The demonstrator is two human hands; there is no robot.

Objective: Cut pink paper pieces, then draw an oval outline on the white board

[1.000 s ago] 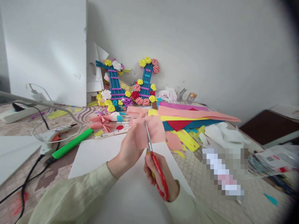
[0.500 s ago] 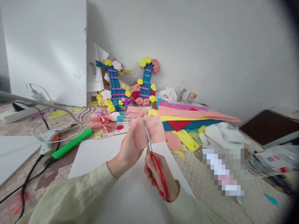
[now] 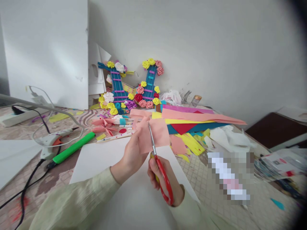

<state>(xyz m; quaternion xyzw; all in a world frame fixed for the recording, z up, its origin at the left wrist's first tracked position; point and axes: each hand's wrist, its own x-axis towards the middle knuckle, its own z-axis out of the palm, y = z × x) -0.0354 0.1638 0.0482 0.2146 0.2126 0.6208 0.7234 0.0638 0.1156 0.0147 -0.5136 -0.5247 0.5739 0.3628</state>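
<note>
A piece of salmon-pink paper (image 3: 161, 132) is pinched in my left hand (image 3: 131, 147), its thumb lying along the paper's left part. My right hand (image 3: 165, 174) grips a pair of scissors (image 3: 165, 183) with red and yellow handles. The metal blades run up across the middle of the pink paper, pointing away from me. Both hands are above a white board (image 3: 141, 198). Behind the pink paper lie more sheets of coloured paper (image 3: 192, 116) in pink, yellow, red and blue.
Two blue guitar-shaped pieces with paper flowers (image 3: 149, 84) lean at the wall. At left are a glue gun (image 3: 51, 143), a green cutter (image 3: 74, 147), a power strip (image 3: 21, 115) and cables. Yellow paper scraps (image 3: 192, 143) and white tissue (image 3: 226, 138) lie at right.
The pink paper has shifted slightly and its shape over the blades looks a little flatter. Both hands keep nearly the same place and hold.
</note>
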